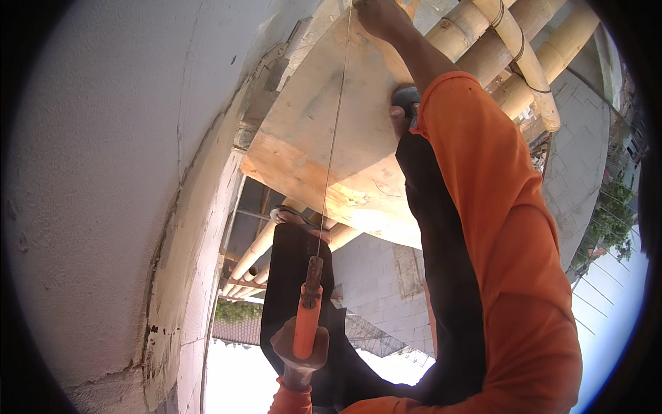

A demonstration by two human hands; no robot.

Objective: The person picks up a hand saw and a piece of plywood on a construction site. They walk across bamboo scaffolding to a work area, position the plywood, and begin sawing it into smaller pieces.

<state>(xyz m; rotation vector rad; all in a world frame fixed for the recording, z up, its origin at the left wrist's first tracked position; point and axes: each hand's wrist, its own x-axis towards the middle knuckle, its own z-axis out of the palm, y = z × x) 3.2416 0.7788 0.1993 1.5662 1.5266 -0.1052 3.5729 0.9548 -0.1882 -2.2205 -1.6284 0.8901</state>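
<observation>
My left hand (301, 343), low in the picture, is wrapped around the orange grip of a narrow hand tool (308, 310) with a brownish, worn upper end. From that end a thin taut line (334, 131) runs up to the top edge; I cannot tell whether it is string, wire or a blade seen edge-on. There my right hand (379, 19) is closed at the line's far end, its fingertips partly cut off by the frame. Beneath the line lies a broad wooden board (310, 127), partly sunlit. The line passes over it, beside the wall.
A rough plastered wall (117, 172) with a cracked edge fills the left. Lashed bamboo poles (507, 48) lie at upper right, with more poles (255, 255) below the board. My sandalled feet (405, 103) are on or beside the board. Grey block paving (386, 283) shows farther below.
</observation>
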